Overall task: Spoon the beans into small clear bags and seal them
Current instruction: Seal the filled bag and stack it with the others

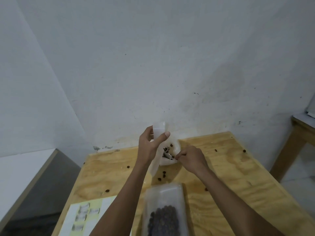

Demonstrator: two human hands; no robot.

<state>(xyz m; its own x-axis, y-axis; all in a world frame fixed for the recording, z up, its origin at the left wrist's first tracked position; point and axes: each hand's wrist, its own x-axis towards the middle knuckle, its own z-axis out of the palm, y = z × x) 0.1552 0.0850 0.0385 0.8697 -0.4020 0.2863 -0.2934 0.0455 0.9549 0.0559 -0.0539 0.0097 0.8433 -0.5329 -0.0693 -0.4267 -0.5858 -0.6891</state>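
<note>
The left hand [148,147] is holding a small clear bag [159,129] up above the far end of the wooden surface [238,176], thumb and fingers [166,134] pinching the bag's mouth between them; the bag's film is trailing down toward 6 o'clock past the wrist. The right hand [191,157] is working at 3 o'clock of the left, its fingers curled tight and pinching what appears to be a spoon [167,156], though the tool is blurred and only a pale tip is showing. That tip is dipping into a white bowl [177,146] holding a few dark beans [167,148]. In my judgement the scooping step is under way, and doing it well is calling for the bag mouth to be kept spread and directly beside the bowl rim so that the loaded spoon is travelling the shortest path. Loose beans [162,175] are lying scattered on the surface at 6 o'clock of the bowl, suggesting spillage is a live risk. A clear container [164,195] holding a dark pile of beans is standing at 6 o'clock, near the person, and a printed sheet [85,217] is lying at 8 o'clock.
</note>
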